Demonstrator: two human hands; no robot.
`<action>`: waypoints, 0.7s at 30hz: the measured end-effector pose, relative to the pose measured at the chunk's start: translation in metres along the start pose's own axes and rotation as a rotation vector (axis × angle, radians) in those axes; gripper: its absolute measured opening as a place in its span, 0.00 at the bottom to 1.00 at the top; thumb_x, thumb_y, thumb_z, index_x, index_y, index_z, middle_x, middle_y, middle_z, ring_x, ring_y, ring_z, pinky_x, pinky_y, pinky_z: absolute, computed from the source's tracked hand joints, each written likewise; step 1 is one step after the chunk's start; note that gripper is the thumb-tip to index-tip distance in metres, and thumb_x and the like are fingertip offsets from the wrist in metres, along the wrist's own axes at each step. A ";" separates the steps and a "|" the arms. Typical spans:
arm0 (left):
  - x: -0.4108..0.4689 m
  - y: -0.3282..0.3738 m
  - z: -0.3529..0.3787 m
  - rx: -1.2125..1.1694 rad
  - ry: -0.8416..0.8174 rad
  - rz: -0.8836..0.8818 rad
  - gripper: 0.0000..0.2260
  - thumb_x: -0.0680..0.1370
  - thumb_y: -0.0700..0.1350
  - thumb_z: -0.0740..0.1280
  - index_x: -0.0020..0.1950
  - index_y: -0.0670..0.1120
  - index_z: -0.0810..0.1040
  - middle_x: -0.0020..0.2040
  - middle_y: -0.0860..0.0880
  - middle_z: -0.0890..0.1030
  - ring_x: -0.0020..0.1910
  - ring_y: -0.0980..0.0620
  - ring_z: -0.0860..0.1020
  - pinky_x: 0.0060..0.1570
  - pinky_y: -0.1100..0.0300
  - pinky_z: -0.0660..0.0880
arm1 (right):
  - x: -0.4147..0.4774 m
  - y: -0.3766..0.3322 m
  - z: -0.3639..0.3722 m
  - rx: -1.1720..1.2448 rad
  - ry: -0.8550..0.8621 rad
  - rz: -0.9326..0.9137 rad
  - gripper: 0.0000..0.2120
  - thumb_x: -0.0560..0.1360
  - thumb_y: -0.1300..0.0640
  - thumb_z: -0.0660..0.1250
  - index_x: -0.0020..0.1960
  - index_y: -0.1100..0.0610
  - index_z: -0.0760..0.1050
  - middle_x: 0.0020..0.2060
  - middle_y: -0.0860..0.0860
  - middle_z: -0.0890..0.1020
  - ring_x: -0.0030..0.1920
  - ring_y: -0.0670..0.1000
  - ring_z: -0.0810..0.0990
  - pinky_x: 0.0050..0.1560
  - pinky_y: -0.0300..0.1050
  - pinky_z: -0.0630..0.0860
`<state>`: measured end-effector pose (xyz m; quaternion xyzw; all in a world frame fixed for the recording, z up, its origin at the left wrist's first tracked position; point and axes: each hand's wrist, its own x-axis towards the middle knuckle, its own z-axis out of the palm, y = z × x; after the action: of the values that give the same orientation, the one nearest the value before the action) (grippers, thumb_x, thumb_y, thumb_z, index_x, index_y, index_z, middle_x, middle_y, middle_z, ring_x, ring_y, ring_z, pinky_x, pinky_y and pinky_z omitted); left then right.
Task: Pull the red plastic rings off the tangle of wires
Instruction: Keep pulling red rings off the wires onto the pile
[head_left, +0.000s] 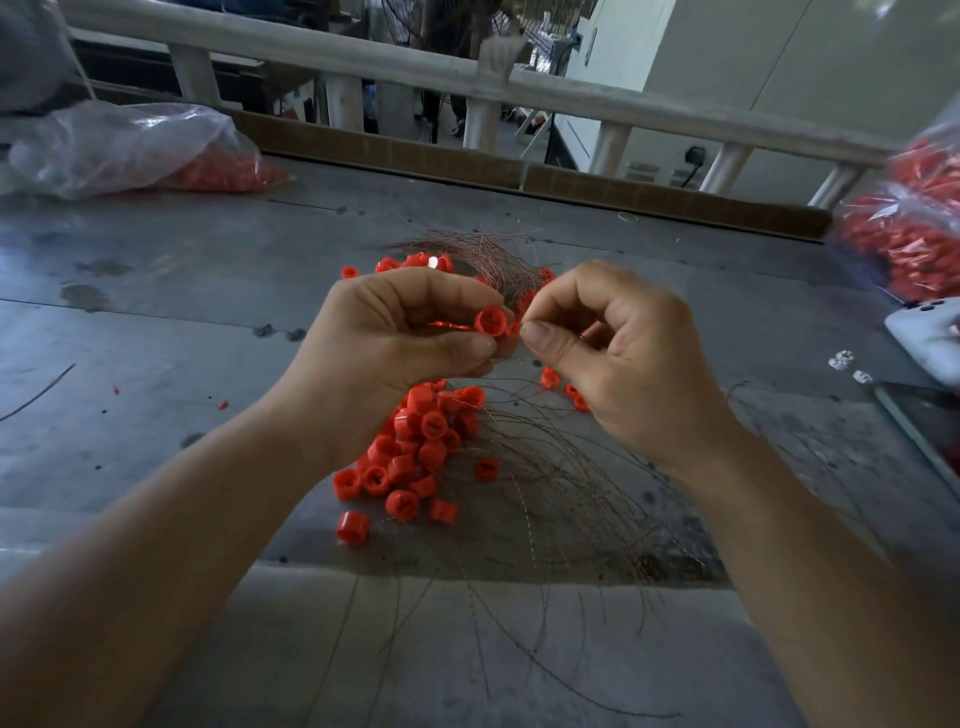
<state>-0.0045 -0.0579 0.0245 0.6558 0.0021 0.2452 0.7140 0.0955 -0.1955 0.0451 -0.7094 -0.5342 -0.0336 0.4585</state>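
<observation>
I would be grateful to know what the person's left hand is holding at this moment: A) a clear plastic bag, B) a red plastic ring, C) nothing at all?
B: the left hand pinches a red plastic ring between thumb and fingers above the table, while the right hand pinches at the wires right beside it.

Bright red rings (415, 447), coppery-brown wires (561, 488), mottled grey table (156, 291), clear bag (119, 145) of seemingly red pieces.
</observation>
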 end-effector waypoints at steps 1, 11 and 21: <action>0.000 0.000 0.000 0.014 0.007 0.005 0.11 0.58 0.42 0.73 0.38 0.49 0.83 0.37 0.49 0.84 0.37 0.51 0.83 0.36 0.65 0.77 | 0.000 0.000 0.000 0.000 -0.001 0.003 0.09 0.71 0.61 0.67 0.38 0.48 0.72 0.34 0.43 0.75 0.34 0.41 0.74 0.35 0.30 0.69; -0.002 -0.002 0.003 0.123 0.037 0.038 0.12 0.56 0.47 0.73 0.39 0.51 0.84 0.39 0.51 0.84 0.40 0.55 0.83 0.42 0.67 0.77 | -0.002 -0.004 0.004 0.030 -0.003 0.059 0.12 0.72 0.63 0.69 0.36 0.48 0.73 0.32 0.43 0.75 0.31 0.42 0.75 0.33 0.32 0.72; -0.002 0.000 0.003 0.137 0.031 0.038 0.13 0.57 0.48 0.73 0.40 0.51 0.84 0.38 0.51 0.84 0.39 0.55 0.83 0.40 0.67 0.77 | -0.004 -0.005 0.004 -0.047 -0.061 0.064 0.08 0.72 0.63 0.69 0.38 0.52 0.74 0.32 0.43 0.75 0.32 0.42 0.75 0.34 0.30 0.70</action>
<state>-0.0054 -0.0617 0.0238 0.6991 0.0177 0.2680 0.6627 0.0882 -0.1953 0.0441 -0.7374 -0.5241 -0.0101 0.4261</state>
